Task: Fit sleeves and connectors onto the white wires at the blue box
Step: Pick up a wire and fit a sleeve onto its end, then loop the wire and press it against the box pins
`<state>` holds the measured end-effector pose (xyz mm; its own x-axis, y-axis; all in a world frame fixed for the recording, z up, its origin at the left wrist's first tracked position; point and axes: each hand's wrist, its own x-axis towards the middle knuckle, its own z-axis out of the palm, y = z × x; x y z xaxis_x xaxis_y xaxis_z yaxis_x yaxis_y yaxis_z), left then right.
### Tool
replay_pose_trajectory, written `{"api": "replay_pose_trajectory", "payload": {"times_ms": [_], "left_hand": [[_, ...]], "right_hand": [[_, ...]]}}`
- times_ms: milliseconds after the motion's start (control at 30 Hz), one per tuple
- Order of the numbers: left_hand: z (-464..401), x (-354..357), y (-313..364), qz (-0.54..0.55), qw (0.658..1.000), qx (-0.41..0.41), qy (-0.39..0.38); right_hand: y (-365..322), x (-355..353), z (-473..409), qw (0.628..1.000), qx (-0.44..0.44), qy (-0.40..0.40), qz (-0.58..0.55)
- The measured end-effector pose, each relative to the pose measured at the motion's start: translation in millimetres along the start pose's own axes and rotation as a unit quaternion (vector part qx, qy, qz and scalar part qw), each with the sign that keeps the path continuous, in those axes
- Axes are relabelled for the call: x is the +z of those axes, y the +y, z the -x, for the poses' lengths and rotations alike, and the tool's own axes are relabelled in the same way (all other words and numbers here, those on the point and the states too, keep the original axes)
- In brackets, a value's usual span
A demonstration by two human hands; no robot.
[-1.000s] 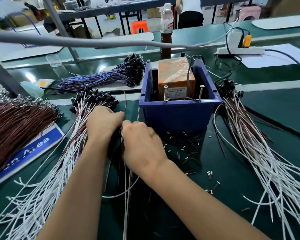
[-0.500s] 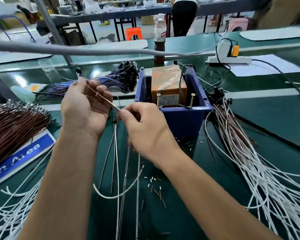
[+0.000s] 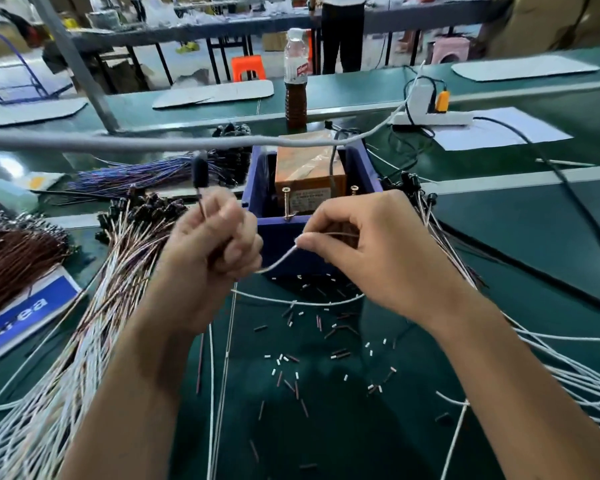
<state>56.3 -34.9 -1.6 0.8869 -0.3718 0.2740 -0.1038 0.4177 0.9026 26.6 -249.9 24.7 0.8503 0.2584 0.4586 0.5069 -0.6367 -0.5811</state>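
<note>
While both hands worked just in front of the blue box (image 3: 284, 244), the left hand (image 3: 215, 247) had its grip clamped on a bundle of thin leads topped by a black connector (image 3: 199, 173), and the right hand (image 3: 364, 251) pinched a white wire (image 3: 279, 261) near its end. The step looked like threading that end, so a short, stiff free tip and steady hands would help. Loose sleeves (image 3: 305, 362) lay scattered on the counter (image 3: 343, 427) before the box, within reach.
</note>
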Motion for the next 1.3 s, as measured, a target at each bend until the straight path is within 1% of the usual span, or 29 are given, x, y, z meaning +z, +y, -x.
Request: {"api": "replay_pose_trajectory", "payload": {"times_ms": [67,133,233,333,433,567,600,667,767,833,967,1100,1200,1267,1300], "left_hand": [[3,1,-17,-0.033,0.999,-0.014,-0.001],[4,2,-29,-0.071,0.997,-0.023,-0.005],[4,5,-39,-0.102,0.994,-0.009,-0.029],[4,8,-44,-0.111,0.992,0.002,-0.055],[5,12,-47,-0.105,0.992,-0.018,-0.069],[6,15,-48,-0.058,0.995,-0.049,-0.069],[7,16,-48,-0.070,0.994,-0.052,-0.067],[7,20,-51,-0.137,0.987,-0.056,-0.063],[7,27,-56,-0.234,0.967,-0.063,-0.081],[7,30,-60,-0.256,0.961,-0.069,-0.085],[5,34,-66,-0.290,0.951,-0.086,-0.065],[6,34,-66,-0.266,0.957,-0.100,-0.067],[6,32,-64,-0.261,0.959,-0.084,-0.065],[5,30,-59,-0.229,0.968,-0.078,-0.065],[5,28,-54,-0.206,0.974,-0.074,-0.062]], "right_hand": [[1,-6,2,0.999,-0.015,0.009,0.042],[-3,-16,1,0.997,-0.033,0.020,0.060],[-15,-30,-5,0.995,-0.062,0.003,0.075],[-23,-32,-12,0.991,-0.087,-0.012,0.098],[-18,-26,-15,0.993,-0.077,-0.023,0.090],[0,-21,-8,0.999,-0.033,-0.027,0.033],[4,-19,-6,0.999,-0.024,-0.029,0.026],[10,-15,-3,0.999,-0.011,-0.039,0.025],[13,-9,-1,0.998,-0.011,-0.045,0.034],[14,-7,-2,0.999,-0.012,-0.040,0.025],[14,-4,-4,0.999,-0.011,-0.047,0.001],[14,-2,-4,0.999,-0.010,-0.052,-0.013],[15,-6,-3,0.999,-0.005,-0.044,-0.023],[15,-11,-2,0.999,-0.006,-0.015,-0.033],[14,-14,-2,0.999,-0.010,0.014,-0.036]]}}
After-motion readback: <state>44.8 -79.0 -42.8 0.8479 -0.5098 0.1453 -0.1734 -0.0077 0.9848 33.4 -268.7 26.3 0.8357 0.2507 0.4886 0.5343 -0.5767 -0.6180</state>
